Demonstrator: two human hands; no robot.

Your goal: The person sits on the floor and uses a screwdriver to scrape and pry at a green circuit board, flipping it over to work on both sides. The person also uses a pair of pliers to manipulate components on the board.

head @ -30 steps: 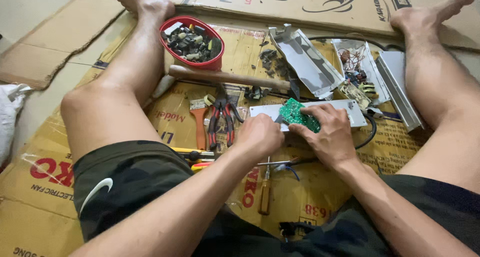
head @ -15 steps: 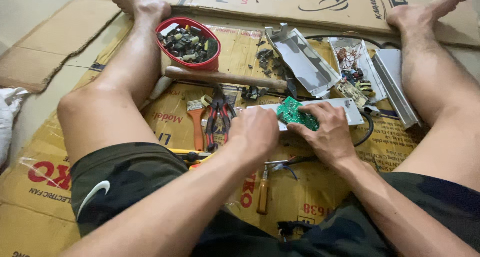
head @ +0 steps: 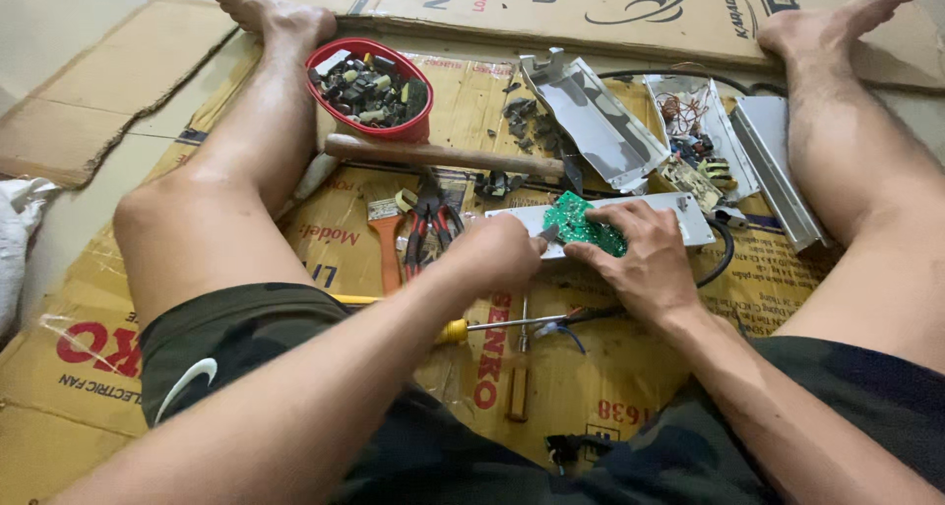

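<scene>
Floor workspace, flattened brown cardboard sheets [head: 89,387], listed left to right.

- Red round plastic bowl [head: 413,126] of small dark electronic parts, far left of centre.
- Long wooden tool handle [head: 433,155], lying just below the bowl.
- Small orange-handled brush [head: 387,234] beside red-and-black pliers [head: 429,231].
- Left hand [head: 497,252]: fingers curled tight around a small grey metal tool tip [head: 548,233], touching the board's left edge.
- Green printed circuit board [head: 576,224], seated on a long white plastic housing [head: 689,218], centre, between the knees.
- Right hand [head: 640,254]: fingers spread and pressed flat on the board, not clamped.
- Yellow-handled screwdriver [head: 492,325], below both hands.
- Grey sheet-metal covers [head: 591,121], upper right.

Step judged: prying the board loose. Next move likely needs steady downward hold and gentle leverage.
</scene>
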